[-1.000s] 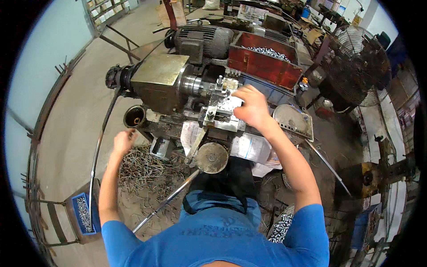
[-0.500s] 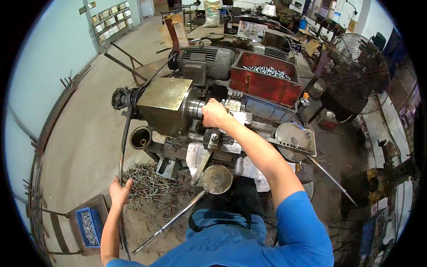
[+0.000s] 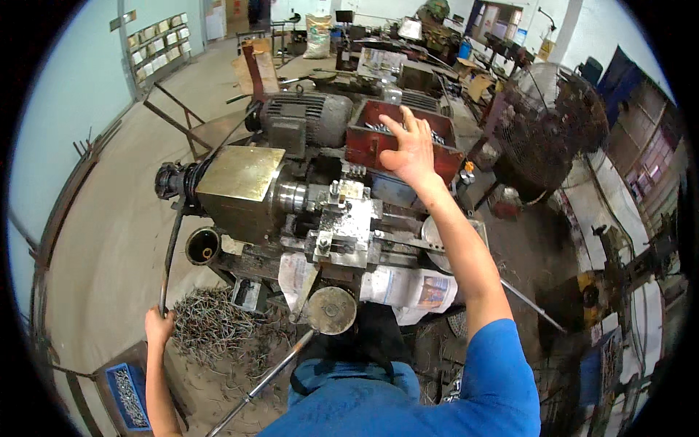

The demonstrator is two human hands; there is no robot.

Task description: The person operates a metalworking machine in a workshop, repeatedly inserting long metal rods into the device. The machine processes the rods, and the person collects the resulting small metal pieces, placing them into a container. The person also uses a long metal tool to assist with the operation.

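Note:
My left hand (image 3: 159, 325) is closed around the lower end of a long dark lever (image 3: 170, 255), which runs up to the left end of a lathe-like machine. My right hand (image 3: 412, 151) is raised with fingers spread, in front of and partly over a red bin (image 3: 362, 146) of small shiny metal parts (image 3: 374, 127). Nothing shows in its fingers, though part of the bin is hidden behind it. Left of it sits the machine's bright round chuck (image 3: 293, 197), next to a slide (image 3: 348, 222) with clamping bolts.
A motor (image 3: 309, 120) stands behind the machine, a large caged fan (image 3: 550, 124) at right. Metal shavings (image 3: 211, 324) lie on the floor near a blue bin (image 3: 110, 382) of small parts. A round disc (image 3: 332, 311) and a long rod handle (image 3: 258, 386) project toward me.
My right hand has left the chuck, moved up and right to the red bin, and opened. My left hand has closed around the lever's lower end. The view has shifted.

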